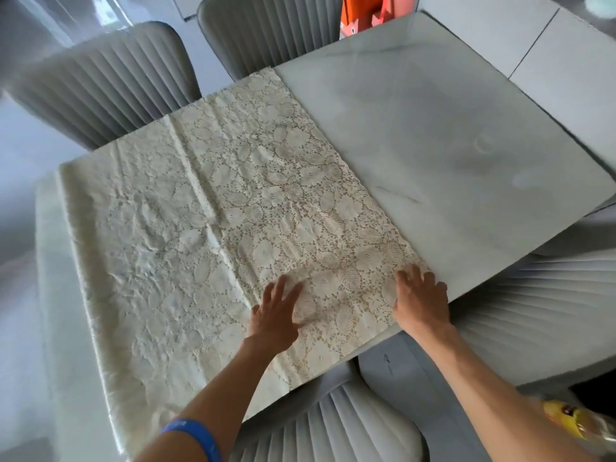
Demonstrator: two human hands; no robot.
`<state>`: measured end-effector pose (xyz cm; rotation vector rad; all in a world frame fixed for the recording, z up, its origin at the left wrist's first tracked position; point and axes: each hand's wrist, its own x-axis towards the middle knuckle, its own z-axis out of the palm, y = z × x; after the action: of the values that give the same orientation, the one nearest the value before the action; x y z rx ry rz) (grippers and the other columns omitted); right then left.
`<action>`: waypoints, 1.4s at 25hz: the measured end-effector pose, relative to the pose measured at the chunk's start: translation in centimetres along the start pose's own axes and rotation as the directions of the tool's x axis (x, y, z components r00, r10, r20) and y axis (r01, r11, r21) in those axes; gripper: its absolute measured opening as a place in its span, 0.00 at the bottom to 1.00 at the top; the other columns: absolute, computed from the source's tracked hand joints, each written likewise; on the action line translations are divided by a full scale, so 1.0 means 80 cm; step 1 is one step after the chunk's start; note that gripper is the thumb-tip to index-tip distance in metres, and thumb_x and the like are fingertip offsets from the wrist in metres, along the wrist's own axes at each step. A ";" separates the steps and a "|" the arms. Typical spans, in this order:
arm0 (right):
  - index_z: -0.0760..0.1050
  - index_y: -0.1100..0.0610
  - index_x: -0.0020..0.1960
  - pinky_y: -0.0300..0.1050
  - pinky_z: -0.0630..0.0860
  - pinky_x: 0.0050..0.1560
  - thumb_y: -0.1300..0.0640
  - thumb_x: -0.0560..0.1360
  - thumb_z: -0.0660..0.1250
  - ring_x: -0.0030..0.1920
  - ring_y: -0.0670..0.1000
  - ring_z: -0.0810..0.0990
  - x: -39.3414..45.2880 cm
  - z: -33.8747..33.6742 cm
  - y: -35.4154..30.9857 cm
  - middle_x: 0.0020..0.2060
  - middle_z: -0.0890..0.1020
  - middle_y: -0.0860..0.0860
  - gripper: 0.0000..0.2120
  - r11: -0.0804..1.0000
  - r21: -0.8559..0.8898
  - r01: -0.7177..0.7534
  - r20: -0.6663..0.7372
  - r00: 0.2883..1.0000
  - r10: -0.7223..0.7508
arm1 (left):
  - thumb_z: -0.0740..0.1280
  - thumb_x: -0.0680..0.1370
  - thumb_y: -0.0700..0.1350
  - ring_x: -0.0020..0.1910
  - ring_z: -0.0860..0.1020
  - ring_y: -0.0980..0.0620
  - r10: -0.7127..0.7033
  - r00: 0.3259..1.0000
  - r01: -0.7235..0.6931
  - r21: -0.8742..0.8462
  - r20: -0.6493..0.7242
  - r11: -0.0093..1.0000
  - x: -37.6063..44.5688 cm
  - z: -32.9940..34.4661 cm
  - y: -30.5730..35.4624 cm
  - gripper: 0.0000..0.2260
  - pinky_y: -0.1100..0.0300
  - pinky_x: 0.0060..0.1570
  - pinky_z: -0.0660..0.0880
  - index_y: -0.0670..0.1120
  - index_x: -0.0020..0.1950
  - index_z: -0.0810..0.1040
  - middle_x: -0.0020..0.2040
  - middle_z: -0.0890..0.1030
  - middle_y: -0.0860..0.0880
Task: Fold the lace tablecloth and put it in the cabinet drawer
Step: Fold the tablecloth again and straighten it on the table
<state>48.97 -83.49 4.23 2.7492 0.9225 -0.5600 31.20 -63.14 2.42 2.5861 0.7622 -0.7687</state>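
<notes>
The cream lace tablecloth point(213, 228) lies flat on the pale marble table point(450, 155), covering its left and middle part, with crease lines running across it. My left hand point(276, 315) rests palm down on the cloth near the table's near edge, fingers spread. My right hand point(421, 301) presses flat on the cloth's near right corner, at the lace edge. Neither hand grips the fabric. No cabinet or drawer is in sight.
Grey ribbed chairs stand around the table: two at the far side point(100, 91) point(270, 28), one under my arms point(326, 425), one at the right point(540, 301). An orange object point(370, 15) stands behind the far edge. A yellow item point(566, 418) shows at lower right.
</notes>
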 end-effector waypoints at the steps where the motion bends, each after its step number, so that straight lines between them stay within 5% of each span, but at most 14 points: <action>1: 0.63 0.55 0.69 0.56 0.72 0.60 0.55 0.76 0.63 0.63 0.58 0.71 -0.010 -0.005 -0.025 0.67 0.67 0.55 0.23 1.000 -0.009 0.017 0.008 1.000 -0.017 | 0.64 0.79 0.49 0.78 0.42 0.47 -0.052 0.999 0.052 -0.020 0.009 0.998 -0.022 0.000 -0.027 0.36 0.40 0.71 0.59 0.60 0.78 0.44 0.79 0.38 0.54; 5: 0.64 0.54 0.70 0.53 0.71 0.59 0.57 0.78 0.59 0.60 0.56 0.72 -0.061 -0.030 -0.168 0.66 0.69 0.53 0.20 0.951 0.198 0.237 0.028 0.969 -0.247 | 0.63 0.78 0.49 0.76 0.56 0.46 -0.084 0.992 0.090 -0.072 0.090 0.993 -0.108 0.007 -0.140 0.30 0.46 0.68 0.68 0.57 0.78 0.54 0.80 0.47 0.53; 10: 0.67 0.55 0.67 0.54 0.74 0.57 0.57 0.77 0.60 0.58 0.56 0.75 -0.130 -0.049 -0.351 0.63 0.71 0.53 0.19 0.899 0.216 0.380 0.129 0.902 -0.412 | 0.63 0.79 0.52 0.77 0.56 0.46 -0.045 0.995 0.060 -0.165 0.090 0.984 -0.200 0.024 -0.275 0.29 0.52 0.74 0.59 0.53 0.78 0.56 0.80 0.51 0.49; 16: 0.67 0.54 0.68 0.47 0.74 0.53 0.56 0.76 0.62 0.57 0.54 0.76 -0.247 -0.061 -0.552 0.66 0.71 0.52 0.21 0.920 0.315 0.233 0.091 0.957 -0.274 | 0.64 0.78 0.52 0.75 0.62 0.49 0.066 0.984 -0.108 -0.259 -0.163 0.960 -0.328 -0.004 -0.456 0.29 0.52 0.72 0.62 0.54 0.77 0.58 0.79 0.58 0.50; 24: 0.67 0.51 0.69 0.48 0.72 0.57 0.53 0.75 0.61 0.61 0.55 0.74 -0.284 -0.089 -0.731 0.68 0.70 0.48 0.22 0.902 0.384 0.197 0.028 0.974 -0.225 | 0.65 0.77 0.48 0.72 0.66 0.49 -0.010 0.950 -0.090 -0.306 -0.312 0.948 -0.379 -0.074 -0.628 0.27 0.52 0.67 0.67 0.52 0.76 0.62 0.75 0.66 0.52; 31: 0.66 0.54 0.67 0.50 0.74 0.57 0.56 0.75 0.61 0.60 0.56 0.73 -0.179 -0.076 -0.755 0.66 0.70 0.51 0.20 0.894 0.447 0.007 0.059 0.998 -0.037 | 0.61 0.79 0.50 0.76 0.57 0.50 0.142 0.964 -0.139 0.027 -0.226 0.990 -0.265 -0.133 -0.657 0.28 0.51 0.74 0.56 0.53 0.77 0.57 0.78 0.59 0.50; 35: 0.47 0.48 0.79 0.54 0.70 0.66 0.58 0.76 0.62 0.73 0.58 0.63 -0.114 -0.076 -0.751 0.79 0.52 0.51 0.37 0.828 0.542 -0.143 0.082 0.990 0.118 | 0.60 0.79 0.48 0.78 0.50 0.46 0.168 0.970 -0.121 0.253 -0.174 0.960 -0.175 -0.191 -0.666 0.32 0.45 0.75 0.49 0.52 0.79 0.48 0.80 0.50 0.47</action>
<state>7.24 -39.24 10.10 3.2486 0.6216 -0.9902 -3.44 -19.20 14.18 2.9309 0.5518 -0.6037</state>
